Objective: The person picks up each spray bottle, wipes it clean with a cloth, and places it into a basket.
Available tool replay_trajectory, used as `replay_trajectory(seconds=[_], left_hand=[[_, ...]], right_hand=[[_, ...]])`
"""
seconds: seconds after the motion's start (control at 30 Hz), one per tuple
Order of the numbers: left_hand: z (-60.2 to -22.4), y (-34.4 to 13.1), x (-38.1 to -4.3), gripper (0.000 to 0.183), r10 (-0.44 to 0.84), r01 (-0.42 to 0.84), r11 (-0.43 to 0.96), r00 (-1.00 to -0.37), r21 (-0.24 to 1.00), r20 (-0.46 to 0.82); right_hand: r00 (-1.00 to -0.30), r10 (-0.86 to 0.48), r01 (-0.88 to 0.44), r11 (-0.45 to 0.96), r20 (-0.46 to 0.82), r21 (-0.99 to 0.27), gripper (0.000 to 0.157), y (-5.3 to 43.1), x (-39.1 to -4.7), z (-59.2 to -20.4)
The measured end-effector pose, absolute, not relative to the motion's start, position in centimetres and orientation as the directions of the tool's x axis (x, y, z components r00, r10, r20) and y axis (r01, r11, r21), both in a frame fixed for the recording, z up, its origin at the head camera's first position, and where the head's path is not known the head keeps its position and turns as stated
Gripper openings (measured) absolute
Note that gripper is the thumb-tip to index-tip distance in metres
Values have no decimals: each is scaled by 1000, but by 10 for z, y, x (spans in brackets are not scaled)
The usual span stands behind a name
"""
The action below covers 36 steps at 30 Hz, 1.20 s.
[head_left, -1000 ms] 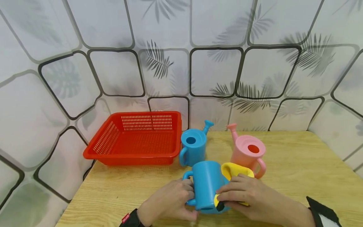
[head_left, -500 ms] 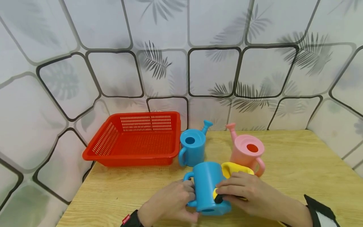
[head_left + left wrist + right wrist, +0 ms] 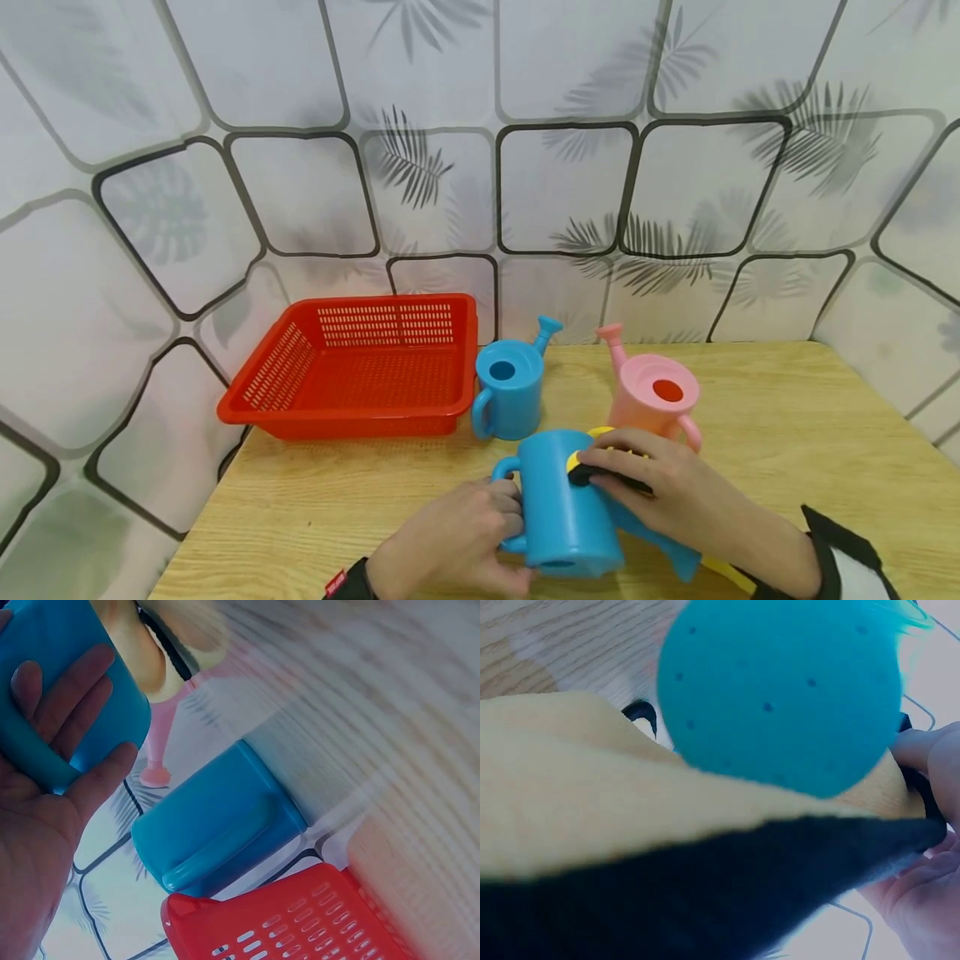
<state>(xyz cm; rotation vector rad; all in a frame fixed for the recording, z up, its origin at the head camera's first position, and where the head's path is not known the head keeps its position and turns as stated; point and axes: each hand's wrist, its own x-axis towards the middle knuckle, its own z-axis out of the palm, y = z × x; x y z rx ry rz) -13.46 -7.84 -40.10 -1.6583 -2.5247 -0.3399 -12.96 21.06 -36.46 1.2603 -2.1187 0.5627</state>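
Note:
A blue watering can (image 3: 566, 521) is tipped with its side facing up, its spout (image 3: 660, 546) pointing to the near right. My left hand (image 3: 472, 533) grips its handle; in the left wrist view, the fingers (image 3: 82, 690) pass through the handle loop against the can's body. With my right hand (image 3: 671, 492) I hold a yellow-and-black cloth (image 3: 574, 462) pressed on the upper side of the can. In the right wrist view the cloth (image 3: 577, 780) hangs large in front, and the round sprinkler head (image 3: 780, 690) of the can shows behind it.
Behind the hands, a second blue watering can (image 3: 517, 400) stands beside a red perforated basket (image 3: 337, 421). A pink watering can (image 3: 637, 408) stands to the right, partly hidden by my right hand. The wooden table (image 3: 810, 442) meets a patterned curtain at the back.
My right hand and the cloth have moved from the can's near end up toward its far end. The can has shifted slightly right, and its spout now shows below my right hand.

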Motion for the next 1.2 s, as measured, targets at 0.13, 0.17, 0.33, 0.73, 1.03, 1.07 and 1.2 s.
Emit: replay_trajectory(seconds=[0.13,0.17,0.33,0.73,1.03,1.07,1.2], left_hand=[[-401,-78,-133,30,891,919,380,-394,105,227],[-401,-77,-133,30,890,919,380,-395,106,226],[-400,-75,-132,30,895,919,378,-394,115,207],[-401,-74,-132,29,899,922,367,-386,123,209],[-401,-82,-137,28,886,906,397,-421,151,197],[-402,-83,-138,28,886,909,393,-414,137,210],[-403,-88,-142,28,888,912,381,-406,149,216]], right_hand=[[-430,-607,-853,515,668,-82,41,210,-131,-362],[-443,-604,-847,524,662,-89,42,210,-131,-362],[-463,-585,-851,503,666,-150,35,211,-138,-359],[-484,-558,-845,498,674,-194,28,214,-144,-363],[-464,-610,-869,455,642,-196,32,214,-140,-364],[-464,-618,-870,452,635,-196,34,214,-139,-365],[-422,-666,-897,403,615,-179,33,213,-135,-366]])
